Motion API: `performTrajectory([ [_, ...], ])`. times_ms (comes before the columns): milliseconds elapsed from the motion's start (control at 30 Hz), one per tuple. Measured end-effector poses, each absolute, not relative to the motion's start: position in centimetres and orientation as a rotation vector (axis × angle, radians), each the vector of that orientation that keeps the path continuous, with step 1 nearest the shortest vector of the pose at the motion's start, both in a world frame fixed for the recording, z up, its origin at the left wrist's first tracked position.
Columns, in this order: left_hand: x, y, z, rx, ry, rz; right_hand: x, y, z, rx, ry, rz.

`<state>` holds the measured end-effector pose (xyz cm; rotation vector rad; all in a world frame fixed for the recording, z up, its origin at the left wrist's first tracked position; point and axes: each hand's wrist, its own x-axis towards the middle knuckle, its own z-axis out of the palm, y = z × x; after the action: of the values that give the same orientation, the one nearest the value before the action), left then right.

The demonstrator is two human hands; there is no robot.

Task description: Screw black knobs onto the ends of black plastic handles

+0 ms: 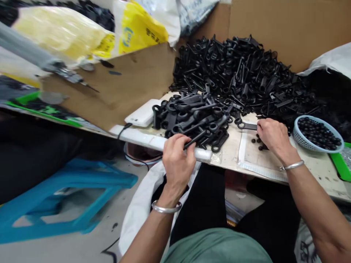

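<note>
My left hand [178,157] is closed on a slim black plastic part [195,139] at the front of a small heap of black ring-ended parts [192,111]. Its fingers pinch one end while the other end reaches over the heap. With thumb and fingers, my right hand [275,138] grips a flat black ring-ended plastic part [248,126], its ring pointing left. A few small black balls [259,140] lie beside and partly under my right hand. To its right stands a light blue basket [297,135] filled with similar balls.
Behind rises a large pile of black parts [241,73] against cardboard [290,25]. A white device with a cable [142,114] lies left of the small heap. A powered-driver-like tool [55,64] hangs at upper left. Below are a white sack [145,204] and a blue stool [68,197].
</note>
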<state>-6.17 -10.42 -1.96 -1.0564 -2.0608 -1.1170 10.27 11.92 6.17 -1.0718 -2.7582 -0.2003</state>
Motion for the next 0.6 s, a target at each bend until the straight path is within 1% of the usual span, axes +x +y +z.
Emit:
performTrajectory([
  [67, -5.7, -10.3, -1.9, -1.063, -1.966, -1.091, 11.7, 11.9, 7.2, -1.070, -2.816, -0.464],
  [100, -5.3, -10.2, -1.9, -1.071, -1.910, -1.072, 12.4, 11.9, 7.6, -1.073, -2.814, -0.532],
  [167, -4.4, -10.0, -2.0, -1.114, -1.778, -1.032, 13.9, 12.1, 8.2, -1.103, -2.774, -0.603],
  [267, -2.3, -9.4, -2.3, -1.283, -1.607, -0.986, 16.6, 12.7, 8.8, -1.145, -2.702, -0.621],
  [333, -0.4, -8.4, -2.7, -1.462, -1.568, -0.935, 18.8, 13.3, 8.8, -1.109, -2.676, -0.561],
  [433, 2.5, -6.2, -3.3, -1.677, -1.595, -0.833, 21.9, 14.2, 7.9, -0.900, -2.732, -0.311],
  [600, 5.8, -3.0, -3.2, -1.862, -1.957, -0.652, 24.2, 14.6, 4.7, -0.633, -2.855, 0.115],
])
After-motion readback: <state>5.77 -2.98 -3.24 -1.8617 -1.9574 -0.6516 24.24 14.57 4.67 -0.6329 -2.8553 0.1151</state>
